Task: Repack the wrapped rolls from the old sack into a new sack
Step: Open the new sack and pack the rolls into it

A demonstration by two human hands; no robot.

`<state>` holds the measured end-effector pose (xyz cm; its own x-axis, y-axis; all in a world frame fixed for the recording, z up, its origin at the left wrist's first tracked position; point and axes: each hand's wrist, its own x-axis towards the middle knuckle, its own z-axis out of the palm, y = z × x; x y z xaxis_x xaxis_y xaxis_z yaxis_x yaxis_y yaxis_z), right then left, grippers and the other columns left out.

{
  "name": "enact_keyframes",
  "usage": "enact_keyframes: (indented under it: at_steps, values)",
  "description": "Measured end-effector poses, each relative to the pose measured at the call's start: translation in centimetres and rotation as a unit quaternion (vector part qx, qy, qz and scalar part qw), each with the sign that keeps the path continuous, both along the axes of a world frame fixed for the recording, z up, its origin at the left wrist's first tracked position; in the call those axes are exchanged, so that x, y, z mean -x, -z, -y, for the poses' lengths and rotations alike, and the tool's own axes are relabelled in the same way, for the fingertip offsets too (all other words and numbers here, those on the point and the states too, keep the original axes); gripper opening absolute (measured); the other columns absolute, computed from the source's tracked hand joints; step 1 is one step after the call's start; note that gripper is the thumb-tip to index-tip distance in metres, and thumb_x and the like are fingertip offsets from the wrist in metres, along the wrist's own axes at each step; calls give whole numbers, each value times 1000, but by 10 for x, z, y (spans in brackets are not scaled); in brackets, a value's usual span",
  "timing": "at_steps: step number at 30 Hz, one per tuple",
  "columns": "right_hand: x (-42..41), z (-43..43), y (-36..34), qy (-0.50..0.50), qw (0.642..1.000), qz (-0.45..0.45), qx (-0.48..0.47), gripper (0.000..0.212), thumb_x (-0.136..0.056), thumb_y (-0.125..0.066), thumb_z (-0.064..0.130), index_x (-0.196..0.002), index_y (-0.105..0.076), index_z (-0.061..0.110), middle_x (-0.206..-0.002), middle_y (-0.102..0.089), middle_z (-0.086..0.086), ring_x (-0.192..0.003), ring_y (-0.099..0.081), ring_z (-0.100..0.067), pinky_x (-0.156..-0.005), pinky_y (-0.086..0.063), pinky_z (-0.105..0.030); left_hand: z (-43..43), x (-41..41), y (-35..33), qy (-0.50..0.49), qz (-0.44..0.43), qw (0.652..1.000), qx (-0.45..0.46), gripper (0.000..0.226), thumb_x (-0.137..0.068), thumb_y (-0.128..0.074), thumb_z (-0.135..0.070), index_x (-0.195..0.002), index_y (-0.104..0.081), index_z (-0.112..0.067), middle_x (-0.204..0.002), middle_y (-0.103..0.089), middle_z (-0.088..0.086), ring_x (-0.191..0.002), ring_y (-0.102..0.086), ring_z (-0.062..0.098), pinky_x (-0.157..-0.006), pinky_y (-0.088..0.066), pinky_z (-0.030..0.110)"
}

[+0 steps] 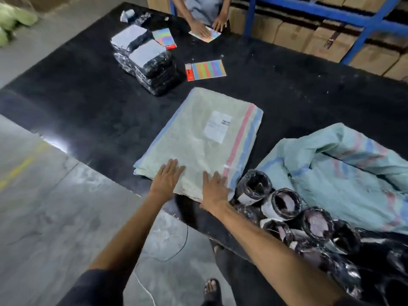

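Grey concrete floor (50,217) with a faded yellow line (16,171); large table with a black top (88,102); blue metal rack (362,21) behind, cardboard boxes (291,34) stacked under it; dim light

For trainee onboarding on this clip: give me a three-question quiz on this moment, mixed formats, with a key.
1. True or false: both hands lie flat on the folded new sack.
2. Multiple choice: the wrapped rolls lie A) inside the new sack, B) at the mouth of the crumpled old sack, C) on the floor.
3. Fill in: the white label is stuck on the ___ sack.

Key: 1 true, the left hand and right hand are open, palms down. 2 B. 3 new.
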<state>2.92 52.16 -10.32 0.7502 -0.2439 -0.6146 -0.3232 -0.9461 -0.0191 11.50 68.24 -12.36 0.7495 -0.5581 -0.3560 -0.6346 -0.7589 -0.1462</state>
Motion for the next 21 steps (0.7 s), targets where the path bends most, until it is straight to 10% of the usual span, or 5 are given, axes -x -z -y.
enact_keyframes:
  at_steps: [3, 6, 14, 21]
  values:
    - [-9, 9, 12, -41, 999, 22, 28, 70, -85, -72, 10, -146, -38, 11, -139, -49, -17, -128, -48, -43, -90, -54, -48, -6, -11, 28, -18, 1, 996, 90, 63, -70, -83, -20, -126, -55, -20, -124, -62, 10, -113, -61, 33, -93, -49, 40]
    - [-16, 22, 12, -67, 994, 85, -16, 35, -92, -52, -7, -122, -58, 9, -116, -65, -10, -105, -65, -31, -70, -44, -36, -6, -16, 29, -75, -1, 985, 157, 30, -80, -67, -5, -108, -66, -17, -93, -64, 7, -90, -64, 32, -75, -50, 39]
    - [-55, 43, -72, -42, 969, 236, -66, 33, -80, -54, -6, -101, -67, 16, -95, -69, -3, -89, -68, -25, -67, -43, -29, -5, -39, -75, -145, -4, 962, 230, 28, -85, -73, -22, -105, -59, -6, -100, -67, 14, -88, -63, 37, -68, -46, 39]
    - [-50, 100, -244, -7, 874, 482, -64, 39, -73, -63, 4, -104, -72, 25, -98, -69, -2, -95, -66, -27, -70, -47, -31, 28, -19, -256, -119, 153, 893, 407, 23, -76, -78, -24, -89, -68, -8, -74, -70, 12, -72, -64, 34, -61, -50, 39]
